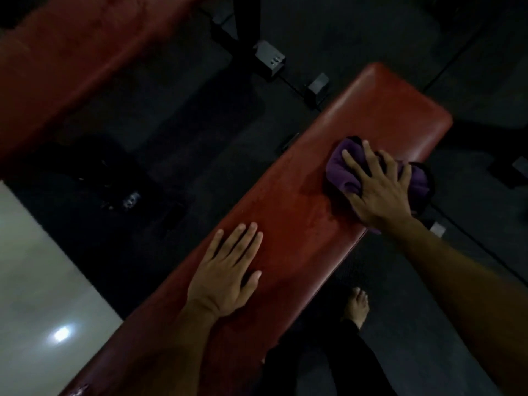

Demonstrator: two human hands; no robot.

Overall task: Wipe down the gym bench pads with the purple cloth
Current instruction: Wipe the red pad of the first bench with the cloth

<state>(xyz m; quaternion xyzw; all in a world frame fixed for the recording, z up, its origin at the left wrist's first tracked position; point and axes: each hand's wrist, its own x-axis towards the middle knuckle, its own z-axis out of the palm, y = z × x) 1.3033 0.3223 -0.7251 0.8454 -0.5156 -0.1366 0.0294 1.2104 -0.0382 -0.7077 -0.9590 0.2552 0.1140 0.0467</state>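
Purple cloth [340,170] is bunched near the far end of the red bench pad [303,212], pressed down under the right hand [380,190], fingers spread. Left hand [228,270] is laid flat on the pad, fingers straight. A second red pad [74,61] is seen at upper left.

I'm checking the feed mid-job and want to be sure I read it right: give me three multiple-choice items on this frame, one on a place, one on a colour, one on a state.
1. Where does the purple cloth lie?
A. on the floor
B. on the red bench pad, near its far end
C. on the white surface

2. What colour is the pad being wiped?
A. red
B. blue
C. grey

3. How is the left hand?
A. gripping the cloth
B. raised in the air
C. flat on the pad, fingers straight

Key: 1 B, the right hand presses the cloth onto the pad there; 2 A, the pad shows red; 3 C, the palm rests on the pad, holding nothing.
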